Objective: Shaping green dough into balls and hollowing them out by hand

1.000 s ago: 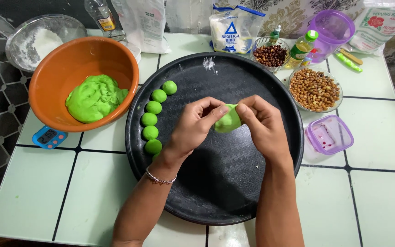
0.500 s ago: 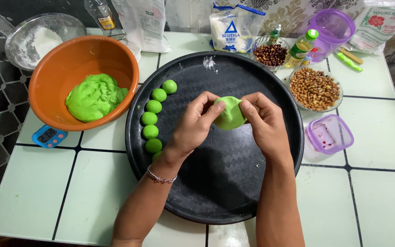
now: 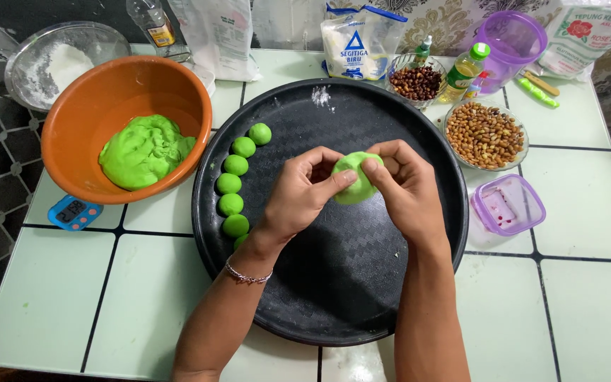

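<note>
I have both hands meeting over the middle of the round black tray (image 3: 334, 297), and between them sits one flattened piece of green dough (image 3: 353, 180). My left hand (image 3: 304, 189) is curled around it from the left, thumb laid across the near face of the piece and fingers folded behind. My right hand (image 3: 406, 185) closes on it from the right, thumb pressing the top edge, the other fingers cupped under and behind. So both hands grip the same piece, neither open, and the dough is lifted off the tray rather than resting on it, as far as I can tell from above.

The piece is wider than it is thick. Its broad face turns up toward the camera and slightly toward the left hand, and its long axis runs roughly far to near. It lies right of the left palm and left of the right palm, about equally close to each; the two thumbs nearly touch on its surface.

Moving outward, a curved row of small green dough balls (image 3: 233, 182) lines the left edge of the tray, well apart from the hands. Further left stands an orange bowl (image 3: 79, 106) with a large lump of green dough (image 3: 143, 150), and a small blue scale (image 3: 73, 212) lies just near it. To the far right are a glass dish of peanuts (image 3: 484, 134) and a purple box (image 3: 508, 205).
</note>
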